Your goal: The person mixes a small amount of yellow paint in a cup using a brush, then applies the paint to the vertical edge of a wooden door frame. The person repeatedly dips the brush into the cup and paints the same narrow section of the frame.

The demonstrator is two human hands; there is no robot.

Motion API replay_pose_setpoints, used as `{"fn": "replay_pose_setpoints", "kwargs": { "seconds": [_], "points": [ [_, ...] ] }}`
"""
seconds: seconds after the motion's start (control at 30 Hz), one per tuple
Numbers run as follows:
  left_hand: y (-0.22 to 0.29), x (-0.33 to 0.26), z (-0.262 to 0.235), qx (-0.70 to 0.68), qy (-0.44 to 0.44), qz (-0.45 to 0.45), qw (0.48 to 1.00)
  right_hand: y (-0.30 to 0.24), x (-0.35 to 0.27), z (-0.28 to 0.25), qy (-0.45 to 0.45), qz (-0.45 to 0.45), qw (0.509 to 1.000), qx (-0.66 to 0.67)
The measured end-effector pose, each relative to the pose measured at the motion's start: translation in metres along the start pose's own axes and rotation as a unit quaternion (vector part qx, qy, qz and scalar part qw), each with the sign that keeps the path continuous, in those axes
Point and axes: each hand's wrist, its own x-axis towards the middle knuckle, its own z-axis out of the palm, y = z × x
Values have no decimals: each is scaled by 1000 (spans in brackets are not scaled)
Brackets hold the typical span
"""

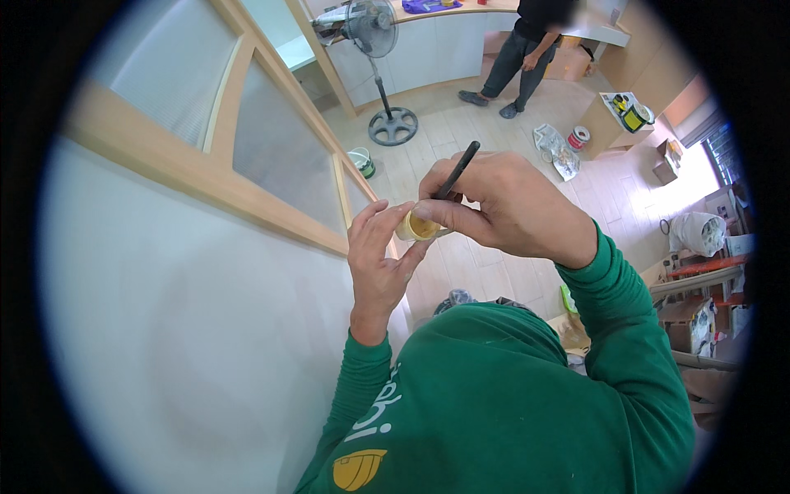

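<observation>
In front of my chest, my left hand [377, 257] grips a small round pot [405, 230] with yellowish-tan stuff inside. Its open mouth is tilted toward me. My right hand [522, 206] pinches a slim tool with a black handle [459, 169], which points up and away over the fingers. The fingers and the pot hide the tool's working end, so its kind is unclear. The right thumb and fingertips are right at the pot's rim. Both forearms are in green sleeves.
A wooden-framed partition with frosted panels [284, 156] rises close on my left. Beyond stand a pedestal fan [370, 33], a bucket [362, 163] and a person [514, 62]. Plastic sheeting [555, 151] and a red-and-white can [578, 137] lie on the floor. Cluttered shelves [708, 284] flank my right.
</observation>
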Motion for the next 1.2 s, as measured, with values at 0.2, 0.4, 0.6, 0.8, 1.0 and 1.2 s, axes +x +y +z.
{"fn": "replay_pose_setpoints", "kwargs": {
  "seconds": [0.2, 0.4, 0.6, 0.8, 1.0, 1.2],
  "points": [
    [2, 0, 0, 16, -1, 9, 1000, -2, 0, 3, 25, -50, 996, -62],
    [-4, -2, 3, 6, 4, 2, 1000, -8, 6, 8, 26, -69, 991, -111],
    [-7, -2, 4, 30, 25, 40, 998, -21, 14, 4, -5, -41, 982, -187],
    [-4, 2, 2, 11, 31, 31, 999, -29, 18, -1, -13, -48, 987, -151],
    [-4, 2, 0, 16, 35, 41, 998, -22, 18, -2, 26, -59, 991, -119],
    [-5, 1, 3, 18, 26, 55, 998, -22, 18, 6, 60, -79, 976, -194]
  ]
}}
